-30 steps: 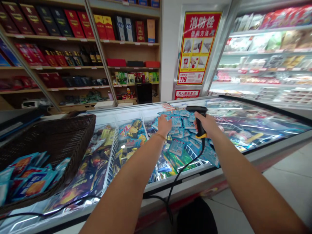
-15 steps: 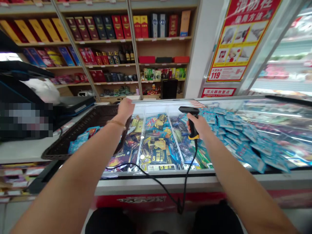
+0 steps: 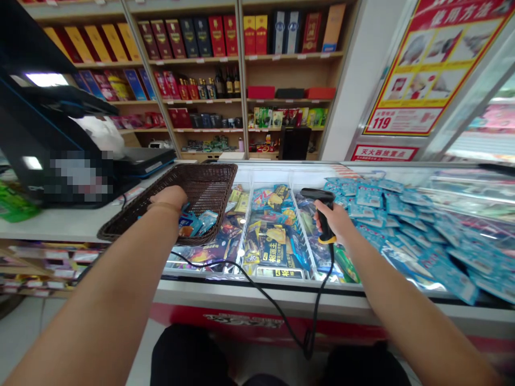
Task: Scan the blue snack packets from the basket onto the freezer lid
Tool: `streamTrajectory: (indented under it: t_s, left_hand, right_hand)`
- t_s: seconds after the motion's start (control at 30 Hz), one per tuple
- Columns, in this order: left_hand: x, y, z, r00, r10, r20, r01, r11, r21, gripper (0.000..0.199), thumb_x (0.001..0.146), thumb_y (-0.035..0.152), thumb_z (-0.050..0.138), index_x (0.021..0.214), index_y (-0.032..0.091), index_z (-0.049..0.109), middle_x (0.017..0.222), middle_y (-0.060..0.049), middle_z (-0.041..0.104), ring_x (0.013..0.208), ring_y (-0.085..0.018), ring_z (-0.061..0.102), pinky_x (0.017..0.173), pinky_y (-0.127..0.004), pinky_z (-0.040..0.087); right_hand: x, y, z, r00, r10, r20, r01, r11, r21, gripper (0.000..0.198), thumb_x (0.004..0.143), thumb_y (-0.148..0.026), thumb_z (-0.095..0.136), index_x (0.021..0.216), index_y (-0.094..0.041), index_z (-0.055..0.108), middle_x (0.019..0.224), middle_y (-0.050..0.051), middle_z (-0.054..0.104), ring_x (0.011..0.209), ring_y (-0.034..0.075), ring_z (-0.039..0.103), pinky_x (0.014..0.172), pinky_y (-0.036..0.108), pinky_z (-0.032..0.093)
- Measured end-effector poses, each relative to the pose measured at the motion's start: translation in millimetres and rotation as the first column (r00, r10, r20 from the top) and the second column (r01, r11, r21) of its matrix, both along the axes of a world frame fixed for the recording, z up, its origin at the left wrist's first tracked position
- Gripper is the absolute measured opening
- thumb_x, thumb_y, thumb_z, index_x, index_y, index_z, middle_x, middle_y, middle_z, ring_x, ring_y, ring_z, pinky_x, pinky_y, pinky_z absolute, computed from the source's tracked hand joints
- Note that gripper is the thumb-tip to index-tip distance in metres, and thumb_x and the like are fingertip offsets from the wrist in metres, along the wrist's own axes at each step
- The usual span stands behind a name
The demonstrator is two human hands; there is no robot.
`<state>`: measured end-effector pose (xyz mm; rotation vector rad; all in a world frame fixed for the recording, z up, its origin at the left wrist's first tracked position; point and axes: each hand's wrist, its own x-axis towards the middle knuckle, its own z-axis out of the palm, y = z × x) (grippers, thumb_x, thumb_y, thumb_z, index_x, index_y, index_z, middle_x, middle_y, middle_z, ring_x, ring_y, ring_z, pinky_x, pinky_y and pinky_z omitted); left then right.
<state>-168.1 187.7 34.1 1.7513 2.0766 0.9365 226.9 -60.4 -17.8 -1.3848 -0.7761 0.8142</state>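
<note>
My right hand (image 3: pixel 335 219) is wrapped round the grip of a black barcode scanner (image 3: pixel 325 214) with a yellow-orange base, held above the freezer's glass top. A black cable (image 3: pixel 277 308) hangs from the scanner and loops toward the left. My left hand (image 3: pixel 169 198) is over the dark brown wicker basket (image 3: pixel 213 182). Its fingers point away, hidden behind the hand and wrist, so whether they hold anything does not show. Beside that hand, blue snack packets (image 3: pixel 203 221) lie in the basket. A large heap of light-blue packets (image 3: pixel 406 214) spreads over the glass on the right.
Beneath the glass, the chest freezer (image 3: pixel 257 294) holds packaged ice creams in wire compartments. At the left stands a dark checkout machine (image 3: pixel 76 134) on a white counter (image 3: pixel 60 228). Shelves (image 3: pixel 201 99) with boxes and bottles line the back.
My left hand has moved left and down, from beyond the basket's right side to over the basket. The right hand still holds the scanner. The view has shifted slightly left.
</note>
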Motion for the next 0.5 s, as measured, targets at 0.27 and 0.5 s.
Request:
streamTrajectory:
  t_s: [0.27, 0.5]
  left_hand:
    - [29, -19, 48.3, 0.97, 0.02, -0.243, 0.02, 0.987, 0.158, 0.028, 0.086, 0.024, 0.061, 0.066, 0.017, 0.044, 0.081, -0.009, 0.062, 0.112, -0.032, 0.058, 0.1, -0.049, 0.043]
    - [127, -48, 88.6, 0.705, -0.307, 0.639, 0.125, 0.941, 0.314, 0.011, 0.091, 0.02, 0.054, 0.081, 0.016, 0.058, 0.07, -0.001, 0.056, 0.075, -0.016, 0.063, 0.075, -0.031, 0.055]
  right_hand:
    - [1, -3, -1, 1.0, 0.001, 0.025, -0.002, 1.0, 0.023, 0.039, 0.077, -0.05, 0.077, 0.074, -0.023, 0.05, 0.053, -0.002, 0.058, 0.036, 0.011, 0.05, 0.032, 0.024, 0.041]
    - [2, -4, 1, 1.0, -0.013, -0.01, 0.013, 0.999, 0.032, 0.037, 0.077, -0.048, 0.078, 0.074, -0.022, 0.051, 0.053, -0.002, 0.058, 0.036, 0.011, 0.05, 0.032, 0.024, 0.041]
